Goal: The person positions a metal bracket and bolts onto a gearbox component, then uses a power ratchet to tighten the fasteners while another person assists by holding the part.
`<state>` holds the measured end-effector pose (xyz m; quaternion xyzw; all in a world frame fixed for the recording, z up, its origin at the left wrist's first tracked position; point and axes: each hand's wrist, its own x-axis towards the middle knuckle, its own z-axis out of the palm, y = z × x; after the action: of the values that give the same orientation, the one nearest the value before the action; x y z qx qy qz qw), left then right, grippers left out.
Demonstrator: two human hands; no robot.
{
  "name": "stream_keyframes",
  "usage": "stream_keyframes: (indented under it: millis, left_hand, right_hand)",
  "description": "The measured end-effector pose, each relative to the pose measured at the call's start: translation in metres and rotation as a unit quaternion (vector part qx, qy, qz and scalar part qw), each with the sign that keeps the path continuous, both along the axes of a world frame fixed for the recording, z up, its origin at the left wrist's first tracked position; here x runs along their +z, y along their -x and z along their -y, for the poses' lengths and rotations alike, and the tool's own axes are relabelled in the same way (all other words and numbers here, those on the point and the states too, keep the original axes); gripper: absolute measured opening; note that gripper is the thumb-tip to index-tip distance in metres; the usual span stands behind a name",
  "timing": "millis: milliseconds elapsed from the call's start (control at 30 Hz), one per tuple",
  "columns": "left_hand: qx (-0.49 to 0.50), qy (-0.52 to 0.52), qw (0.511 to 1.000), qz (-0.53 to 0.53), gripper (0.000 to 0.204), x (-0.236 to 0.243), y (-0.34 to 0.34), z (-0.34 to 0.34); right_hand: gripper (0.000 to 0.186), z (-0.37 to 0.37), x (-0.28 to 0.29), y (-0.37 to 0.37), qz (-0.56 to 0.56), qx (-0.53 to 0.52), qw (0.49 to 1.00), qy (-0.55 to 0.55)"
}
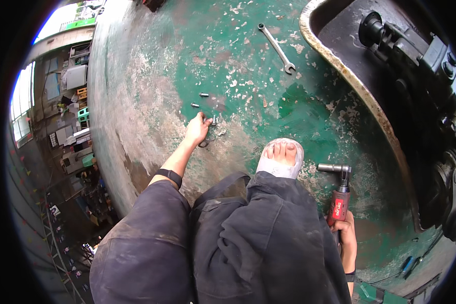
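My left hand (197, 128) reaches down to the green floor, its fingers drawn together at a small silver bolt (214, 120). Two more small metal bolts lie just beyond it, a farther bolt (204, 95) and a nearer bolt (195, 105). Beside the wrist is a dark ring-shaped piece (203, 144). Low on the right, my right hand (345, 229) is wrapped round the grip of a red and black power ratchet (338, 203). A long silver socket (330, 167) on its head points left.
A combination wrench (277, 49) lies farther off on the worn floor (152, 66). At the right stands large dark machinery (430, 55) inside a pale-rimmed metal housing (357, 83). My sandalled foot (280, 158) is between my hands. Shelves and crates (81, 114) line the far left.
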<state>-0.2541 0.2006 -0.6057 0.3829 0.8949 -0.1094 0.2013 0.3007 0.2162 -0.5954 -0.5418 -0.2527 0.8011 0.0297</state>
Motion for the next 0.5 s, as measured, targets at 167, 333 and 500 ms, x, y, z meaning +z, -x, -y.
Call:
stream_keyframes:
  millis: [167,333,500]
  left_hand:
    - [-0.059,0.038,0.998,-0.007,0.041,0.004,-0.017,-0.014]
    - [-0.155,0.059,0.986,-0.023,0.046,-0.015,-0.014,-0.021]
    - [-0.113,0.067,0.984,0.118,0.034,0.016,-0.037,-0.059]
  right_hand:
    - [0.039,0.001,-0.001,-0.002,-0.051,-0.039,0.998,0.0]
    - [0.049,0.006,-0.01,-0.001,-0.116,-0.021,0.993,0.021]
    - [0.044,0.011,-0.014,-0.001,-0.128,-0.016,0.991,-0.023]
